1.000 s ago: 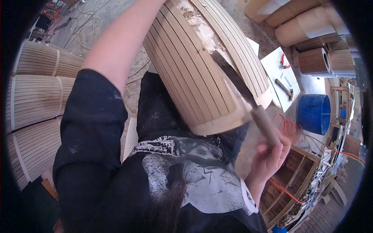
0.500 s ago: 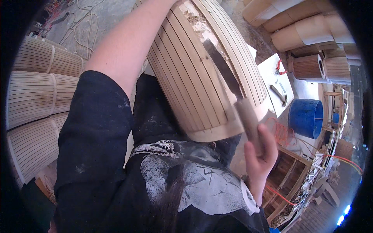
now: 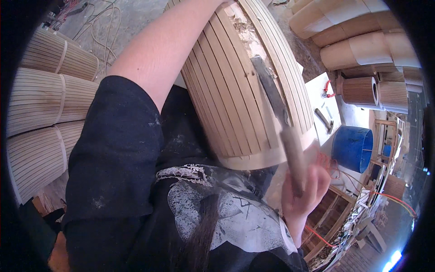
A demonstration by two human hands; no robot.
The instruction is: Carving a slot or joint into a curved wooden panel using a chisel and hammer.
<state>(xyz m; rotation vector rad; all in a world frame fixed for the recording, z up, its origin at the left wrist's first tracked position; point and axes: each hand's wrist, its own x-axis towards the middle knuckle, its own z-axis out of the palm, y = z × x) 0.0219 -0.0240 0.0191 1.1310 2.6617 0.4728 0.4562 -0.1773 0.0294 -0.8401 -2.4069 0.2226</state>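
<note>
A slatted wooden drum shell (image 3: pixel 226 90), pale with dark grooves, leans across my lap. Down its face runs a torn, splintered strip (image 3: pixel 247 34) where rough pale wood shows. My right hand (image 3: pixel 306 188) is closed around the wooden handle of a chisel (image 3: pixel 271 90), near the handle's butt end. The chisel's flat dark blade lies along the lower end of that strip, its tip pointing up and away from me. My left forearm (image 3: pixel 170 43) reaches over the shell's left side to its far end; the picture's top edge cuts off the left hand, hiding its fingers.
Similar slatted shells (image 3: pixel 36 102) are stacked at the left. On a white board (image 3: pixel 333 106) to the right lie a hammer (image 3: pixel 323 120) and red-handled pliers (image 3: pixel 327 89). Beyond are a blue drum (image 3: pixel 352 148), brown rolled sheets (image 3: pixel 355 50), a wooden crate with scraps (image 3: pixel 335 213) and orange hoses.
My right hand has drawn back toward me slightly, its fingers now wrapped tighter around the handle. The chisel's tip sits a little lower along the strip. The whole view has shifted slightly.
</note>
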